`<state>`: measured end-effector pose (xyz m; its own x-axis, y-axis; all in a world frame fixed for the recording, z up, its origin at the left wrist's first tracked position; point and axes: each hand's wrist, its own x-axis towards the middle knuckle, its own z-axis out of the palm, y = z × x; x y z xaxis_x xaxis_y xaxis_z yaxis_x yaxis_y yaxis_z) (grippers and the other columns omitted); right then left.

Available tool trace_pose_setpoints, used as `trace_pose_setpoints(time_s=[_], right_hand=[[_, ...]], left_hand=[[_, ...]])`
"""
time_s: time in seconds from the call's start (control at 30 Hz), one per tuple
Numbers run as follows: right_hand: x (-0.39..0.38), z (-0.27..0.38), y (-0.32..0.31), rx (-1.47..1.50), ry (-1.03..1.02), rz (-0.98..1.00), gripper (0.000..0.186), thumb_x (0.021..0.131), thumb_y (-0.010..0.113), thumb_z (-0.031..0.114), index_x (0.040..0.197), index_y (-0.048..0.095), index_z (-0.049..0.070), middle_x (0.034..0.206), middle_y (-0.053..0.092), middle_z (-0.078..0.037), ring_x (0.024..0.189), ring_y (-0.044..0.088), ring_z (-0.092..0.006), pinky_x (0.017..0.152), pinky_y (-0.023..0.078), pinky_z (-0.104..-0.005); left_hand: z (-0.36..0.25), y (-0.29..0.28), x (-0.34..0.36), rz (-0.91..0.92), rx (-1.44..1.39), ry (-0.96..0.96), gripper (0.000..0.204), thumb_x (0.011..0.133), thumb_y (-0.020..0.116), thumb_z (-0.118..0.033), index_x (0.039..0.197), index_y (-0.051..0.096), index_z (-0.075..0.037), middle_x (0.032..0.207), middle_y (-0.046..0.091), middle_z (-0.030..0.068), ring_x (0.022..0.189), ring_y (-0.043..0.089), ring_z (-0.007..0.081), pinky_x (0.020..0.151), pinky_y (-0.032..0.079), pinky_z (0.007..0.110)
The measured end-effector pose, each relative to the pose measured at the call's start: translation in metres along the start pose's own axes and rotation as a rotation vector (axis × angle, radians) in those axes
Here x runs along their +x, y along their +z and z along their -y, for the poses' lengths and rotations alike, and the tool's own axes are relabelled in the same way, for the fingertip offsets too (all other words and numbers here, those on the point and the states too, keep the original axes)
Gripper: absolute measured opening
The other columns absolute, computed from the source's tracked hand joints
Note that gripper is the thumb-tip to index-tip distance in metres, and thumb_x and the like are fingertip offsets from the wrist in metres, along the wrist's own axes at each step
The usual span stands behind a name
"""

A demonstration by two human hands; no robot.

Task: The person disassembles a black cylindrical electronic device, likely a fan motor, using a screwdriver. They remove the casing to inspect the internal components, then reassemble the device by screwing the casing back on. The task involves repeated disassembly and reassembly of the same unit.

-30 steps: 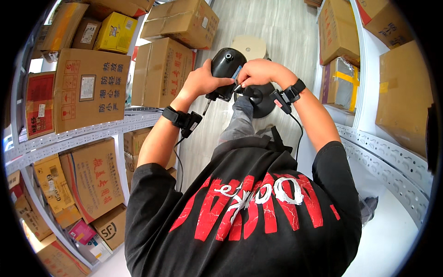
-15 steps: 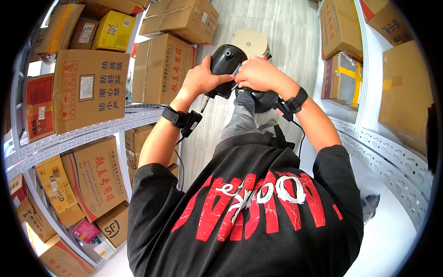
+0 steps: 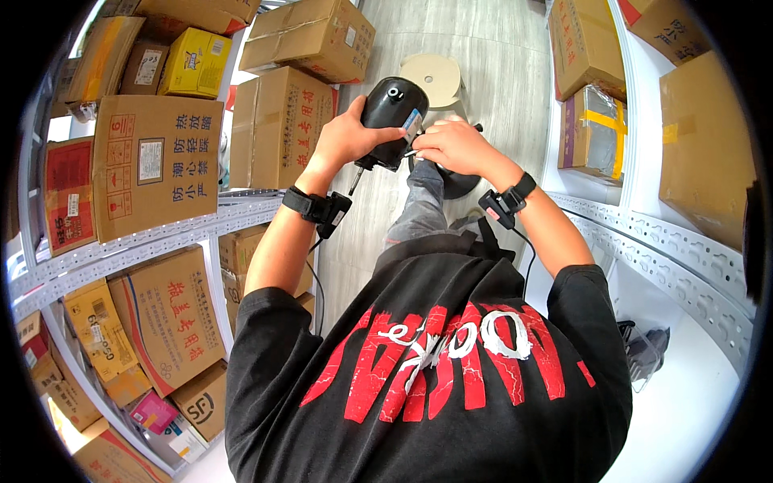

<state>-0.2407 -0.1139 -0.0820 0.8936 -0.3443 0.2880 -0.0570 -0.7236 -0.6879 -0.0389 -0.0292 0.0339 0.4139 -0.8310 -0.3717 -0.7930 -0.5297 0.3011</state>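
A glossy black cylindrical device (image 3: 390,107) with a ringed hole on its upper side hangs tilted above the floor. My left hand (image 3: 352,138) is wrapped round its left side, thumb across its front. From its lower end a thin metal rod (image 3: 356,179) sticks out, and a blue-and-white label (image 3: 412,125) sits on its right side. Just right of the device, my right hand (image 3: 459,146) is closed in a pinch on a slim tool (image 3: 411,153) with a pale tip, mostly hidden by the fingers. Below that hand is a black round object (image 3: 460,187), partly covered.
Beyond my hands a beige round roll (image 3: 431,72) stands on the grey floor. Cardboard boxes (image 3: 270,121) line the left, beside a white metal shelf (image 3: 145,241) full of boxes. More boxes (image 3: 592,48) fill the right shelf (image 3: 668,249).
The device has turned slightly, showing more of its label. My right hand has moved a little right and down, away from the device. A red-and-black end beside that hand no longer shows its red.
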Motion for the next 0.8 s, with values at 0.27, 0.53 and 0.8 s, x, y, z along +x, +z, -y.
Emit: trace_pose_setpoints(time_s=[0.27, 0.53, 0.8], right_hand=[[0.027, -0.001, -0.001, 0.022, 0.3, 0.031, 0.042, 0.075, 0.08, 0.05, 0.078, 0.063, 0.011, 0.077, 0.068, -0.004, 0.081, 0.064, -0.0259, 0.087, 0.04, -0.0408], [0.022, 0.003, -0.007, 0.134, 0.17, -0.148, 0.043, 0.07, 0.086, 0.041, 0.08, 0.059, 0.009, 0.074, 0.064, -0.004, 0.076, 0.063, -0.0263, 0.08, 0.044, -0.0394], [0.008, -0.015, -0.025, 0.127, 0.075, -0.019, 0.018, 0.078, 0.078, 0.021, 0.083, 0.069, 0.007, 0.085, 0.066, -0.005, 0.085, 0.06, -0.027, 0.081, 0.047, -0.0406]], left_hand=[[0.013, 0.007, 0.007, 0.017, -0.2, -0.024, 0.095, 0.066, 0.081, -0.058, 0.136, 0.051, -0.001, 0.111, 0.071, 0.0233, 0.105, 0.07, 0.0327, 0.092, 0.053, 0.039], [0.027, 0.026, 0.011, -0.171, -0.251, 0.034, 0.106, 0.063, 0.088, -0.052, 0.141, 0.043, 0.005, 0.128, 0.058, 0.0276, 0.114, 0.064, 0.0375, 0.095, 0.052, 0.041], [0.036, 0.002, 0.001, 0.122, -0.528, 0.028, 0.104, 0.07, 0.088, -0.046, 0.146, 0.036, 0.003, 0.12, 0.062, 0.0257, 0.11, 0.064, 0.0291, 0.095, 0.05, 0.038]])
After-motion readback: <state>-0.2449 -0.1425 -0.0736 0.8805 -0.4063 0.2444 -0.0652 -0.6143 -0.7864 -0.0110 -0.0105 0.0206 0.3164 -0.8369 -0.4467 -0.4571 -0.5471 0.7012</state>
